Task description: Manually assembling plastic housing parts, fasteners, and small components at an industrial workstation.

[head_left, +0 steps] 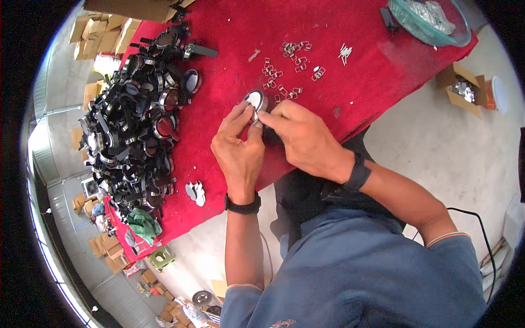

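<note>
Red cloth covers the worktable [229, 49], concrete floor below, cardboard boxes stacked along the far left. Both hands meet at the cloth's near edge: left hand [239, 146] and right hand [302, 139] pinch a small round disc [254, 99] with a pale face and dark metal rim, held just past the fingertips. Left thumb and index finger close around its lower edge; right fingertips press on its right side. Whether a clip is already between the right fingers, cannot tell. Judging by looks, disc is light, rigid, smooth-faced, so likely slippery; best gripped by the rim, not the face. Just beyond the fingers lie scattered small metal clips [281, 71], loose and tiny, probably fiddly to pick. A few flat pale cutouts [195, 192] sit left of the left wrist near the cloth edge. Further left, a big heap of black round parts [134, 126]. Well beyond the fingers, at the far right corner, a clear bowl [406, 21] holds shiny bits. Open carton [462, 87] on the floor to the right.
</note>
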Demonstrator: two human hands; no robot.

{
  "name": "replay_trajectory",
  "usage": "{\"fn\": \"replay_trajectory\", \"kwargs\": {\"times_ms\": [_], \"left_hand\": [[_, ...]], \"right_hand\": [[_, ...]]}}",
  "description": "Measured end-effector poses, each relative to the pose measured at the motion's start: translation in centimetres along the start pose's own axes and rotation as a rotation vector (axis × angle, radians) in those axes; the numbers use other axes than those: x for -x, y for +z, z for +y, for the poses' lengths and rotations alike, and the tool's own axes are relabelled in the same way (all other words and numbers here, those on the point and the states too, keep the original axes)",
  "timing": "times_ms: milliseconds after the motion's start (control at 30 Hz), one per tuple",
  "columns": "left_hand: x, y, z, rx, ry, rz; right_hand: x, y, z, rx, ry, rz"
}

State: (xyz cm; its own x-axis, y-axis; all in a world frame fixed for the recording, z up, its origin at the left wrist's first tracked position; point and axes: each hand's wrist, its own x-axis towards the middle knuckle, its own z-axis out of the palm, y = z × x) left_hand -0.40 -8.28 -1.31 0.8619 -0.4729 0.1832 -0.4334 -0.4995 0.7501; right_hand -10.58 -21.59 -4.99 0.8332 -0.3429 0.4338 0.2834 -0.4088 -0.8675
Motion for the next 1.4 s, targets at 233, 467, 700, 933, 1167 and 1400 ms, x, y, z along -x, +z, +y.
{"fn": "replay_trajectory", "kwargs": {"times_ms": [233,467,700,933,1167,1400], "left_hand": [[-0.8,-0.2,-1.0,0.077,-0.039,-0.041],[-1.0,-1.2,-1.0,-0.002,0.015,-0.116],[-1.0,-0.1,0.4,0.039,-0.033,-0.022],[-1.0,0.0,0.4,0.111,-0.103,-0.008],[-0.2,-1.5,0.3,0.009,0.079,-0.107],[0.1,-1.4,0.7,-0.027,0.082,-0.099]], "right_hand": [[-0.3,0.2,0.2,-0.055,0.042,0.043],[-0.7,-0.4,1.0,-0.065,0.112,-0.015],[0.2,-0.2,0.5,0.197,-0.114,0.044],[-0.3,0.3,-0.3,0.224,-0.149,0.059],[-6.5,-11.8,1.0,1.015,-0.084,0.049],[-8.9,-18.9,7.6,1.626,0.1,-0.419]]}}
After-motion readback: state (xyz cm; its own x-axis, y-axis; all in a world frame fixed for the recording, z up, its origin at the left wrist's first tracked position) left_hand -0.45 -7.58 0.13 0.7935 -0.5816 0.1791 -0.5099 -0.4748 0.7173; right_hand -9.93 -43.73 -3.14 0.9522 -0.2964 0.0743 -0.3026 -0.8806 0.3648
